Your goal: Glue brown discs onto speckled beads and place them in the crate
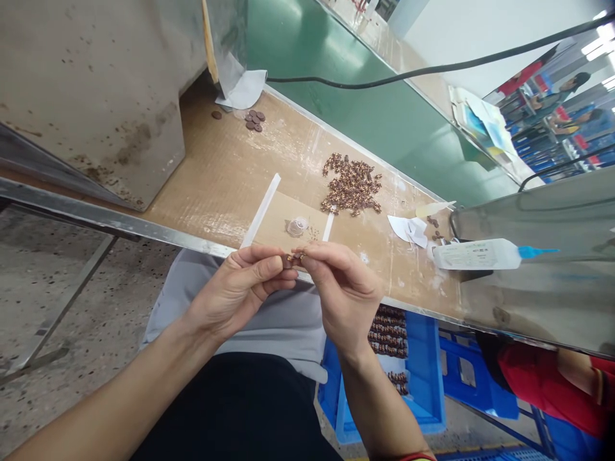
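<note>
My left hand (pixel 247 278) and my right hand (pixel 343 282) meet fingertip to fingertip at the front edge of the bench. Pinched in the left fingers is a small brown-and-gold part (pixel 287 261), mostly covered by them. The right thumb and forefinger close on its other side, at a tiny brown piece (pixel 298 255); whether the two are joined I cannot tell. Just beyond the hands, a clear round object (pixel 296 226) lies on brown card between white tape strips, with tiny bits beside it. A heap of similar brown-and-gold parts (pixel 354 186) spreads farther back.
Brown discs (pixel 254 120) lie at the far left by a large stained metal box (pixel 96 83). At right are white paper scraps (pixel 408 229) and a blue-tipped bottle (pixel 480 255). A blue crate (pixel 430 378) holds rows of parts below. A black cable (pixel 384 83) crosses above.
</note>
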A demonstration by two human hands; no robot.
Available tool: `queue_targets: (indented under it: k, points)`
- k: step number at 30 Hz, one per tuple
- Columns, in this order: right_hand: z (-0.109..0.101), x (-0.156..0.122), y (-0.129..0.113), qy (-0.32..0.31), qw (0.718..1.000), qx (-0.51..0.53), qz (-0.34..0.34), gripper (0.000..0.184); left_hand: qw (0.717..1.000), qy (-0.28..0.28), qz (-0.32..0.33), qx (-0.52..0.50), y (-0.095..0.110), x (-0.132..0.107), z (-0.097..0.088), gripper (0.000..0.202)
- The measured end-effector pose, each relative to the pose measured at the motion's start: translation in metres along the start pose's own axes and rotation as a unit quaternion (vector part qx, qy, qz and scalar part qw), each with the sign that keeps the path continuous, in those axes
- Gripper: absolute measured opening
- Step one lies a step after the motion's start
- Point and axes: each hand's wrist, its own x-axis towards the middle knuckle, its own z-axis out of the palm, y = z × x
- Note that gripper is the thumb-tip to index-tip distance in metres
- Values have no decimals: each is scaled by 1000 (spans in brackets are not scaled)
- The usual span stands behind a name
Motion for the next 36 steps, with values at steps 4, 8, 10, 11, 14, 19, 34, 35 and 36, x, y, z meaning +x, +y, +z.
queue_targets:
  k: [4, 8, 10, 11, 14, 19, 34, 35, 36]
  points:
    - [1, -1, 1, 25, 996, -29, -78, 29, 1000, 15, 6, 7, 1, -4, 5, 26]
    - [1, -4, 3, 36, 989, -51, -134, 38, 1000, 25, 4, 14, 3, -9, 11, 25]
    - [1, -3, 3, 35, 987, -53, -149, 39, 999, 30, 3, 19, 5, -11, 13, 24]
    - [0, -3, 2, 33, 986, -54, -153, 39, 999, 32, 2, 23, 6, -12, 14, 24]
    - [-2, -1, 0, 23, 985, -61, -162, 38, 999, 36, 2, 36, 8, -14, 15, 22]
    - [-5, -3, -3, 18, 981, -77, -180, 40, 997, 39, 11, 66, 10, -17, 16, 20]
    - [-13, -9, 19, 22, 982, -107, -157, 37, 989, 84, 35, 113, -2, -9, 22, 20]
    - [-14, -10, 20, 23, 984, -107, -144, 36, 989, 84, 34, 118, -4, -7, 23, 21]
    - [-15, -10, 21, 25, 986, -105, -130, 34, 988, 84, 32, 126, -5, -5, 23, 22]
